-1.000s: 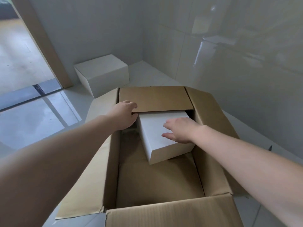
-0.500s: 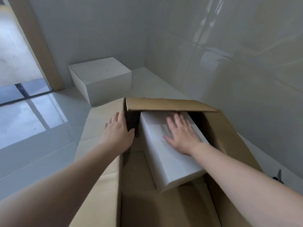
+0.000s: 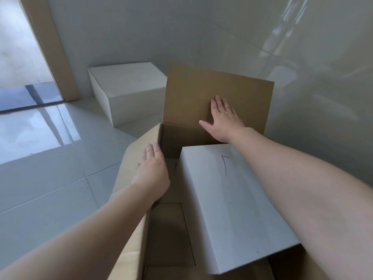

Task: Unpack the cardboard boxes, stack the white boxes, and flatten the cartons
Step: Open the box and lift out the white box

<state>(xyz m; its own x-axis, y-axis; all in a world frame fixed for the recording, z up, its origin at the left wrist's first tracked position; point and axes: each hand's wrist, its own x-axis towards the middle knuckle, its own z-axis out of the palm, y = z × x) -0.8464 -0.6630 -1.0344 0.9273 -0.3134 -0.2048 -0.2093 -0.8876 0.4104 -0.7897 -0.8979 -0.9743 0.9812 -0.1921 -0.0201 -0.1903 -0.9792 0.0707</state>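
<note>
A brown cardboard carton [image 3: 173, 138] stands open on the floor in front of me. Inside it, against the right side, lies a white box [image 3: 226, 199] with a thin black pen mark on top. My right hand [image 3: 224, 118] presses flat with straight fingers on the carton's far flap [image 3: 191, 93], which stands upright. My left hand [image 3: 152, 170] rests on the carton's left wall and flap near the far left corner, fingers straight. A second white box [image 3: 129, 85] sits on the floor by the wall beyond the carton.
Glossy grey floor tiles [image 3: 50, 178] stretch to the left. A tiled wall [image 3: 312, 77] runs close along the right and behind. A doorway with a tan frame [image 3: 52, 47] opens at the far left.
My right hand left the top of the white box and pushed the far flap from lying over the carton to upright. My left hand stayed on the left flap. The view moved closer.
</note>
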